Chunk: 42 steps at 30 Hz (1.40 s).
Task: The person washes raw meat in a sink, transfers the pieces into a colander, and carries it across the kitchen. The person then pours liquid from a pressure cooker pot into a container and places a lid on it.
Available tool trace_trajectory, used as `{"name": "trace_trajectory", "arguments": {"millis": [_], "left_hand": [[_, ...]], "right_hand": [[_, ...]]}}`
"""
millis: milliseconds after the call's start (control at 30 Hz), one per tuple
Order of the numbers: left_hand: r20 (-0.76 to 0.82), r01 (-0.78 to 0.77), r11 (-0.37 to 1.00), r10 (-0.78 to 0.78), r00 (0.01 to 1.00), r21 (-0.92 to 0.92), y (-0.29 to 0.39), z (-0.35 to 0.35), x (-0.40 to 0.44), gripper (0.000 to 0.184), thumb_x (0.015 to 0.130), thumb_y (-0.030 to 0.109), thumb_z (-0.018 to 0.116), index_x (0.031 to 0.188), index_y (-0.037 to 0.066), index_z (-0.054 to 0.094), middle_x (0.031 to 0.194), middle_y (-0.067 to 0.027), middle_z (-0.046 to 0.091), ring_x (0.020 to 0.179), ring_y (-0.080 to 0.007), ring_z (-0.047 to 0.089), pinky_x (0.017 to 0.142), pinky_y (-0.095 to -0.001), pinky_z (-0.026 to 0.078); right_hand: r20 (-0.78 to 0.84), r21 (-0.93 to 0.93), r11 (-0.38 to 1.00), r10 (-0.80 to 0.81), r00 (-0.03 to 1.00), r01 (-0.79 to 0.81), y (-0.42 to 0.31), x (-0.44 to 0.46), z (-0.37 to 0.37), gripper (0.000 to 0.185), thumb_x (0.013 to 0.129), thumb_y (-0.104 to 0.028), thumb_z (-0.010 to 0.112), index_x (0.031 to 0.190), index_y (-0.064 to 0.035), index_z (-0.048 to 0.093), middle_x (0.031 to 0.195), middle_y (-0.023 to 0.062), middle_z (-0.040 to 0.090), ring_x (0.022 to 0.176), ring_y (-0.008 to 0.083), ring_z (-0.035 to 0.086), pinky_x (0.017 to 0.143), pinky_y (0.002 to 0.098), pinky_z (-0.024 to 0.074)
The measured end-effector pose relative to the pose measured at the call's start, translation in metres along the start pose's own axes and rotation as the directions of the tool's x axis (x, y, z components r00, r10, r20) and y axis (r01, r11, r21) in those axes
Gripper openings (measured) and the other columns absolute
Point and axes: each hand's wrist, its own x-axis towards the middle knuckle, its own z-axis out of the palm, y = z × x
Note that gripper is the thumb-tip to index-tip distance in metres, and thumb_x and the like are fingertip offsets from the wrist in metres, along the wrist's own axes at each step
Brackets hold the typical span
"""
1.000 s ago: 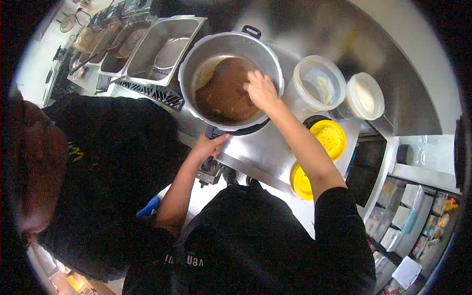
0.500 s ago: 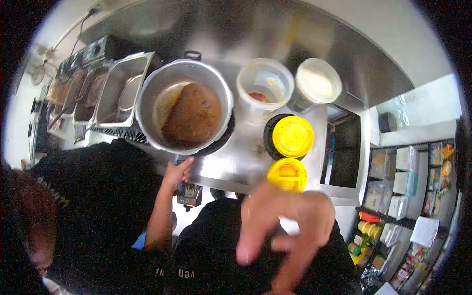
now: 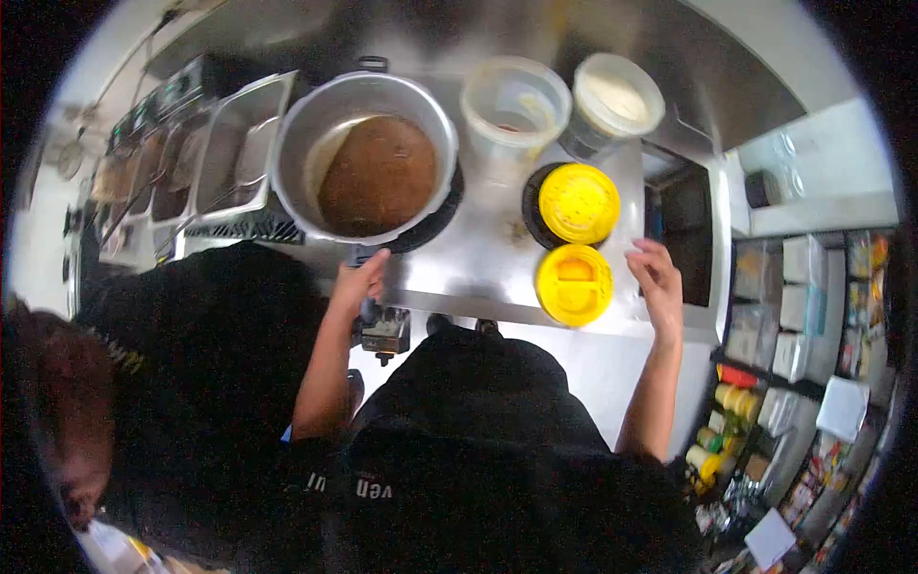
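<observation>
A large metal pot (image 3: 442,158) with brown contents stands on the steel counter (image 3: 430,268). My left hand (image 3: 363,279) is wrapped round the pot's black handle (image 3: 361,253) at the near side. Over the counter's right end, my right hand (image 3: 656,277) is raised with fingers apart and nothing in them. It is nearest to a yellow lid (image 3: 574,285) with a crossbar. Just behind that lid lies another yellow lid (image 3: 579,204) on something black and round. Two clear plastic tubs, one (image 3: 507,134) with a little residue and one (image 3: 617,100) with pale contents, stand farther back.
Metal fryer basins (image 3: 239,153) line the counter's left end. A person in black (image 3: 201,364) stands close on my left. Shelves (image 3: 808,383) with boxes and packets are at the right. A steel wall (image 3: 535,33) rises behind the counter.
My right hand has left the inside of the pot, passed close before the camera and moved over to the counter's right end. My left hand stays on the handle. The view has shifted right.
</observation>
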Motion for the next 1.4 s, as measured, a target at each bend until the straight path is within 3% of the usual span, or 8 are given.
{"name": "trace_trajectory", "arguments": {"millis": [333, 400, 533, 667, 867, 933, 1100, 1400], "left_hand": [[0.054, -0.028, 0.999, 0.027, 0.998, 0.014, 0.002, -0.002, -0.002, 0.031, 0.078, 0.025, 0.074, 0.067, 0.012, 0.048, 0.052, 0.0026, 0.044, 0.037, -0.0082, 0.039, 0.035, -0.0260, 0.031], [0.060, -0.031, 0.999, 0.032, 0.998, -0.013, 0.004, -0.001, -0.003, 0.030, 0.078, 0.025, 0.073, 0.066, 0.012, 0.048, 0.052, 0.0027, 0.044, 0.038, -0.0080, 0.039, 0.036, -0.0258, 0.031], [0.091, -0.008, 0.998, 0.014, 0.996, -0.066, 0.009, 0.002, -0.009, 0.030, 0.079, 0.024, 0.072, 0.066, 0.012, 0.048, 0.053, 0.0032, 0.044, 0.039, -0.0074, 0.039, 0.036, -0.0252, 0.031], [0.092, 0.000, 1.000, 0.001, 0.996, -0.003, 0.011, 0.000, -0.008, 0.027, 0.078, 0.024, 0.073, 0.069, 0.011, 0.051, 0.053, 0.0028, 0.045, 0.040, -0.0078, 0.039, 0.038, -0.0249, 0.032], [0.095, 0.019, 1.000, -0.017, 0.995, -0.025, -0.007, -0.011, 0.011, 0.023, 0.079, 0.024, 0.069, 0.085, 0.003, 0.060, 0.063, -0.0041, 0.055, 0.047, -0.0151, 0.053, 0.044, -0.0284, 0.045], [0.142, 0.049, 0.998, -0.041, 0.989, -0.050, 0.001, -0.010, 0.005, 0.024, 0.080, 0.023, 0.069, 0.090, 0.003, 0.060, 0.066, -0.0062, 0.058, 0.046, -0.0167, 0.054, 0.044, -0.0285, 0.045], [0.214, 0.149, 0.987, -0.133, 0.968, -0.061, 0.007, -0.012, 0.006, 0.030, 0.076, 0.020, 0.073, 0.096, 0.004, 0.056, 0.061, -0.0029, 0.053, 0.043, -0.0128, 0.046, 0.038, -0.0282, 0.037], [-0.157, 0.031, 0.999, -0.030, 0.987, 0.005, 0.055, 0.005, -0.034, 0.031, 0.072, 0.013, 0.078, 0.086, -0.001, 0.054, 0.053, 0.0004, 0.048, 0.037, -0.0080, 0.039, 0.034, -0.0245, 0.029]], "right_hand": [[-0.064, -0.125, 0.979, -0.170, 0.983, 0.161, -0.001, 0.004, 0.025, 0.013, 0.080, -0.016, 0.069, 0.087, -0.0062, 0.068, 0.108, 0.0070, 0.061, 0.094, 0.0175, 0.057, 0.072, 0.0274, 0.0439], [0.042, -0.062, 0.996, -0.059, 0.997, 0.062, -0.009, 0.013, 0.033, 0.016, 0.082, -0.016, 0.067, 0.090, -0.0030, 0.067, 0.101, 0.0080, 0.064, 0.088, 0.0188, 0.060, 0.072, 0.0278, 0.0454], [0.175, 0.014, 0.963, -0.267, 0.948, 0.268, -0.061, 0.051, 0.076, 0.017, 0.082, -0.014, 0.066, 0.093, -0.0004, 0.066, 0.092, 0.0100, 0.065, 0.085, 0.0187, 0.062, 0.077, 0.0281, 0.0468], [0.310, 0.153, 0.794, -0.603, 0.735, 0.588, -0.132, 0.128, 0.159, 0.023, 0.086, -0.023, 0.059, 0.094, -0.0031, 0.067, 0.093, 0.0126, 0.065, 0.093, 0.0260, 0.060, 0.085, 0.0340, 0.0450], [0.390, 0.040, 0.899, -0.416, 0.821, 0.436, -0.203, 0.281, 0.305, 0.043, 0.086, -0.043, 0.056, 0.103, -0.0047, 0.066, 0.113, 0.0195, 0.061, 0.101, 0.0321, 0.060, 0.086, 0.0368, 0.0461], [0.294, -0.226, 0.929, -0.222, 0.930, 0.293, -0.208, 0.317, 0.347, 0.052, 0.087, -0.049, 0.053, 0.111, -0.0045, 0.063, 0.113, 0.0199, 0.061, 0.106, 0.0329, 0.058, 0.089, 0.0387, 0.0449], [0.469, -0.073, 0.992, -0.055, 0.882, 0.101, -0.203, 0.345, 0.389, 0.059, 0.086, -0.056, 0.051, 0.106, -0.0030, 0.065, 0.113, 0.0237, 0.059, 0.104, 0.0328, 0.057, 0.085, 0.0423, 0.0448], [0.364, -0.062, 0.993, -0.073, 0.929, 0.102, -0.208, 0.352, 0.399, 0.059, 0.084, -0.056, 0.056, 0.098, 0.0009, 0.066, 0.092, 0.0162, 0.066, 0.071, 0.0224, 0.058, 0.057, 0.0416, 0.0454]]}}
